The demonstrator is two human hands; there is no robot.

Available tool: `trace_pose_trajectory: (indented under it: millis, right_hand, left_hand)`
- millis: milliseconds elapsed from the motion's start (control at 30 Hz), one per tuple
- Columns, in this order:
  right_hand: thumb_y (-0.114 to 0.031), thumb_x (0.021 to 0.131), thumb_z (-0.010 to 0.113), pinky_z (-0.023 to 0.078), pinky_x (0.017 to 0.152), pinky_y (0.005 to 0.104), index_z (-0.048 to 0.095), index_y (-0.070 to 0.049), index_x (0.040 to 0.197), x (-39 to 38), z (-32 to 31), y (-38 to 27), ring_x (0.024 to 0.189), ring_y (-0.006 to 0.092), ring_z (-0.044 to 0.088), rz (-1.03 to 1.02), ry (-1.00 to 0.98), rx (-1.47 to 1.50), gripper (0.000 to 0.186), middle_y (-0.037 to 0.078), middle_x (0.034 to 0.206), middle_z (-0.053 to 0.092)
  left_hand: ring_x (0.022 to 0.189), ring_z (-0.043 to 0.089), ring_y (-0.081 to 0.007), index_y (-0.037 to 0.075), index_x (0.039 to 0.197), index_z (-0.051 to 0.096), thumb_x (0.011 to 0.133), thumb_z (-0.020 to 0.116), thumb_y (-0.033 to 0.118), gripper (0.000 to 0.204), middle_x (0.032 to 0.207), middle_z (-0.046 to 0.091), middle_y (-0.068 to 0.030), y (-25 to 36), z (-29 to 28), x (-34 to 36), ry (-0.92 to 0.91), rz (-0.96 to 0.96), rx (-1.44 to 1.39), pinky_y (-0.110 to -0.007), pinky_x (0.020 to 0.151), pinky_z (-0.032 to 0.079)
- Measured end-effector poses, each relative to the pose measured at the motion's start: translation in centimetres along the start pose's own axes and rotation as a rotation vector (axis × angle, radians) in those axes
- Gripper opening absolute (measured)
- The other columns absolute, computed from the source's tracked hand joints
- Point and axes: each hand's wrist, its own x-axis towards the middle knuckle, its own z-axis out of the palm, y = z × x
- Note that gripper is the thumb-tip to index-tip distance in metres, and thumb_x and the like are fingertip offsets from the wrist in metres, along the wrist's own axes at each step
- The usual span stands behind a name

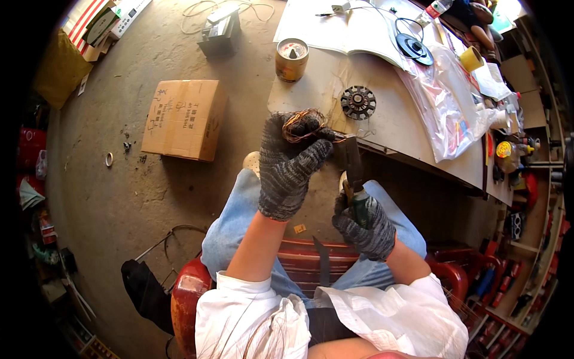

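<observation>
My left hand (281, 179), in a grey-black knit glove, is closed around a loose bundle of thin copper wire (304, 124). A short dark lead with a bare tip (338, 137) sticks out past its thumb. My right hand (368, 230), gloved alike, grips a tool with a dark flat blade and a green handle (353, 167), perhaps a knife. The blade stands upright, its top close beside the lead; whether they touch, I cannot tell. On the table corner, just beyond, lies a round black slotted core (358, 103), like a motor stator. A gold drink can (292, 63) stands at the table's left edge.
Ahead and right, the table (326, 90) carries an open book (335, 27), a black cable reel (414, 48), a plastic bag (439, 107) and a yellow tape roll (471, 59). A cardboard box (182, 119) sits left on the floor. Crowded shelves (535, 227) line the right.
</observation>
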Motion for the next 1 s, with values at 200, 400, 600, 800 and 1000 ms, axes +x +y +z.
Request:
trace_pose_trajectory:
  millis: [200, 400, 600, 800, 1000]
  right_hand:
    - [-0.015, 0.075, 0.069, 0.043, 0.063, 0.0262, 0.048, -0.006, 0.091, -0.2, 0.5, -0.4, 0.065, 0.0108, 0.047, -0.001, 0.081, -0.062, 0.028, -0.001, 0.070, 0.048]
    - [-0.019, 0.077, 0.068, 0.042, 0.064, 0.0259, 0.050, -0.005, 0.105, 0.4, 0.0, -0.2, 0.068, 0.0096, 0.047, -0.042, 0.007, -0.037, 0.036, 0.000, 0.076, 0.048]
    - [-0.020, 0.080, 0.066, 0.042, 0.058, 0.0230, 0.047, -0.005, 0.113, 0.6, -0.3, 0.2, 0.061, 0.0073, 0.047, -0.044, -0.016, -0.024, 0.041, -0.001, 0.072, 0.050]
    - [-0.020, 0.081, 0.065, 0.042, 0.051, 0.0212, 0.047, -0.005, 0.113, 0.8, -0.5, 0.4, 0.057, 0.0060, 0.049, 0.046, -0.021, -0.089, 0.040, -0.002, 0.068, 0.052]
    - [-0.020, 0.081, 0.065, 0.041, 0.050, 0.0212, 0.047, -0.004, 0.112, 0.4, -0.5, -0.7, 0.057, 0.0066, 0.049, 0.144, -0.031, 0.087, 0.039, -0.001, 0.069, 0.052]
  left_hand:
    - [0.076, 0.059, -0.0168, 0.006, 0.101, 0.051, 0.074, 0.065, -0.003, 0.031, 0.089, 0.059, -0.0056, -0.4, 0.2, 0.2, 0.063, -0.022, 0.108, -0.027, 0.068, 0.049]
    - [0.065, 0.053, -0.0117, 0.005, 0.089, 0.057, 0.078, 0.063, 0.002, 0.012, 0.079, 0.058, -0.0051, -0.2, -1.0, 0.4, 0.112, -0.398, -0.264, -0.019, 0.052, 0.044]
    - [0.063, 0.051, -0.0105, 0.003, 0.087, 0.058, 0.080, 0.062, 0.004, 0.009, 0.076, 0.056, -0.0048, 0.3, -1.3, 0.6, 0.150, -0.485, -0.327, -0.015, 0.044, 0.039]
    - [0.064, 0.050, -0.0095, 0.004, 0.088, 0.058, 0.080, 0.061, 0.003, 0.009, 0.078, 0.057, -0.0050, -0.2, -1.7, 0.7, 0.118, -0.468, -0.320, -0.013, 0.041, 0.037]
    - [0.064, 0.050, -0.0087, 0.005, 0.089, 0.058, 0.079, 0.062, 0.003, 0.011, 0.079, 0.058, -0.0048, -0.2, -1.8, 0.7, 0.100, -0.455, -0.289, -0.012, 0.040, 0.037]
